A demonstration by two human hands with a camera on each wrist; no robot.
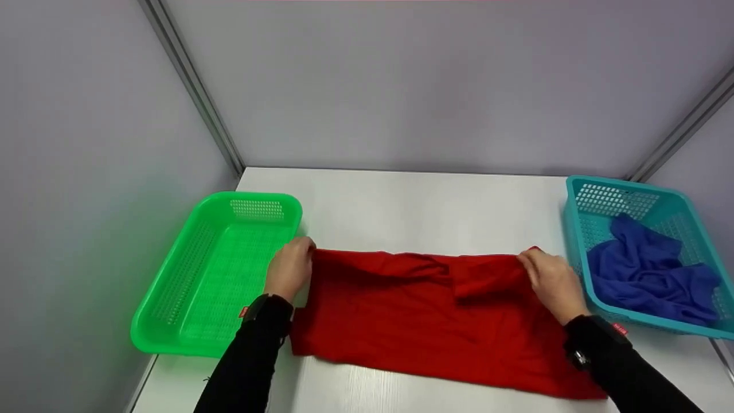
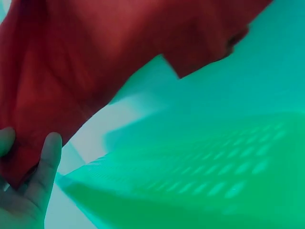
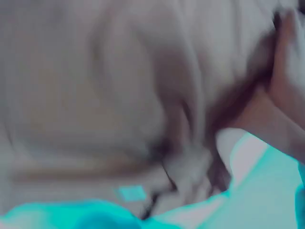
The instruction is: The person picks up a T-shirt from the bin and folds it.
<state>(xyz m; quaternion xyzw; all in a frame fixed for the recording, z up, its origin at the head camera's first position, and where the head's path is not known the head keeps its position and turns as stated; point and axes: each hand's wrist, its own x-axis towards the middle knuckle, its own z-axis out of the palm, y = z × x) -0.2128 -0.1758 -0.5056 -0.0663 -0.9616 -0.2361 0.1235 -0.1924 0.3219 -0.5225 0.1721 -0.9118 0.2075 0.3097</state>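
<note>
Okay, left hand point(image 1: 289, 269) and right hand point(image 1: 553, 287), well apart, pinch the far-edge ends of red cloth point(image 1: 413, 338) between them; looks light, floppy, probably best held there.

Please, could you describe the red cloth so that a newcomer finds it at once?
On the white table, look between the green basket on the left and the teal basket on the right. There lies the red cloth, its far edge gripped by the left hand and right hand. Unlike the blue cloth crumpled inside the teal basket, it is spread out wide.
</note>
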